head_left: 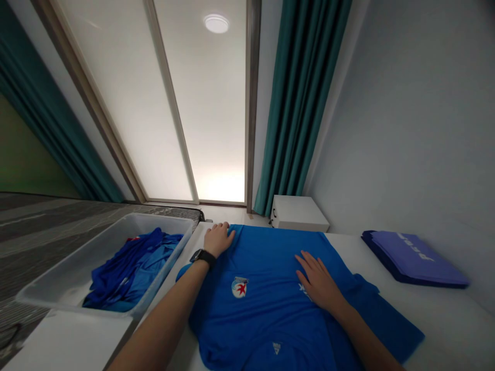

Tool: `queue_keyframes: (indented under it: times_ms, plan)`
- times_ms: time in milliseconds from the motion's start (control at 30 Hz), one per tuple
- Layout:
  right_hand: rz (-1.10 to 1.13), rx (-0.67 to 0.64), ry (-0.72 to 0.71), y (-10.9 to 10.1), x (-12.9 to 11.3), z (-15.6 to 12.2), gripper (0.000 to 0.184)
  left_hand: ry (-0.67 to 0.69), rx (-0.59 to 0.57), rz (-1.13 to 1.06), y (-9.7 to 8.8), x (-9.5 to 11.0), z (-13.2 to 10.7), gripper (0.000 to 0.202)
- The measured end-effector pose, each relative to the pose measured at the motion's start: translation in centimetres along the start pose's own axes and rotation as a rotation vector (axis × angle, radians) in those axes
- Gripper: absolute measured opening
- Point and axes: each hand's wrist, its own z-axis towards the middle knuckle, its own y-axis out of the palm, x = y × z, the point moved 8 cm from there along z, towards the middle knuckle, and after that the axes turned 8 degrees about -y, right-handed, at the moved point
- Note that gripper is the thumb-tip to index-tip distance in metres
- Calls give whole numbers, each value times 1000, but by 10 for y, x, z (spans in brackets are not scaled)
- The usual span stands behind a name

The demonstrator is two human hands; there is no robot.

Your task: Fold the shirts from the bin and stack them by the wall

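Note:
A blue short-sleeved sports shirt (266, 257) lies spread front up on a white table, its hem toward the far edge and its collar toward me. A round badge with a red figure and a small white logo show on its chest. My left hand (219, 239), with a dark watch on the wrist, rests at the shirt's far left corner, fingers slightly bent and the thumb apart on the fabric. My right hand (319, 281) lies flat on the right half, fingers spread, partly covering white lettering. The shirt's right sleeve (398, 322) stretches out to the right.
Left of the table, a translucent plastic bin (162, 222) holds crumpled blue clothes (131, 268). Folded purple and navy garments (413, 255) are stacked at the right by the wall. Beyond stand a white cabinet (297, 211), green curtains (297, 103) and frosted sliding doors (209, 113).

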Motion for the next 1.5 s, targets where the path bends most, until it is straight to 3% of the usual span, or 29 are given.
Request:
queue_keyframes:
  times_ms: [100, 200, 300, 567, 733, 967, 1067, 1267, 1500]
  plan:
    - [5, 15, -5, 0, 1, 0, 56, -20, -28, 10, 13, 8, 15, 39]
    - [8, 23, -11, 1, 0, -1, 57, 8, -63, 8, 24, 17, 23, 29]
    - [8, 14, -10, 0, 0, -1, 57, 20, -68, -9, 26, 16, 28, 22]
    - [-19, -19, 4, 0, -2, -2, 56, -223, -13, -66, 17, -41, 33, 33]
    - [-64, -51, 58, 0, 2, -5, 56, -275, 21, -118, 25, -54, 23, 30]
    - [-114, -64, 156, 1, 9, -9, 58, -461, 86, -254, 25, -77, 37, 31]
    - [-113, -94, 163, 0, 7, -9, 58, -409, 93, -324, 26, -68, 34, 30]
    - [-110, -115, 161, -2, 6, -9, 58, -153, 3, -425, 30, -33, 7, 19]
    - [-50, -43, 138, -1, 11, -9, 58, -105, -1, -503, 26, -37, -2, 28]
